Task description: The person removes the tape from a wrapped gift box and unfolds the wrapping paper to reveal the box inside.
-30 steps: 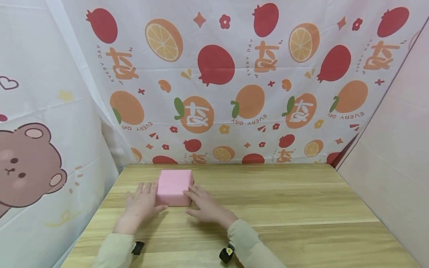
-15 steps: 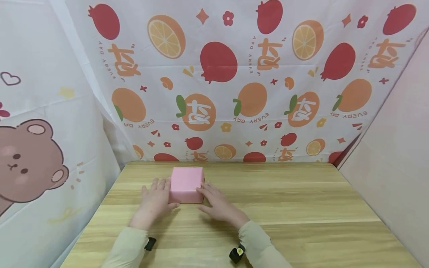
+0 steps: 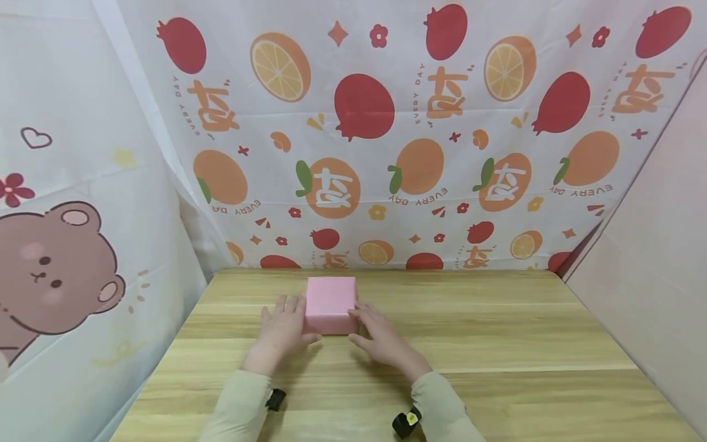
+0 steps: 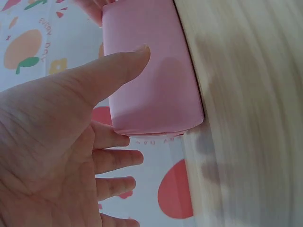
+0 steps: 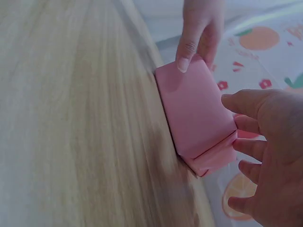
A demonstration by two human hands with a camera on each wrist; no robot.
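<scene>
A pink box [image 3: 331, 296] with smooth sides stands on the wooden table between both hands. On its left side my left hand [image 3: 283, 334] rests with fingers straight along the wall; in the left wrist view the thumb [image 4: 120, 66] extends across the box's near face. My right hand [image 3: 386, 339] is at the opposite side, fingertips touching the box near its front right corner. The right wrist view shows a folded seam on that end of the box [image 5: 196, 111], with the right hand's fingers [image 5: 251, 149] spread and fairly straight beside it.
The table [image 3: 497, 331] has a light wood grain and reaches back to a fruit-print cloth [image 3: 364, 166]. A white cloth with a bear print [image 3: 61, 270] hangs on the left, and a plain pale wall [image 3: 652, 258] stands on the right.
The pink box has slid to the right across the table, with both hands moving along beside it. The head view has also shifted slightly.
</scene>
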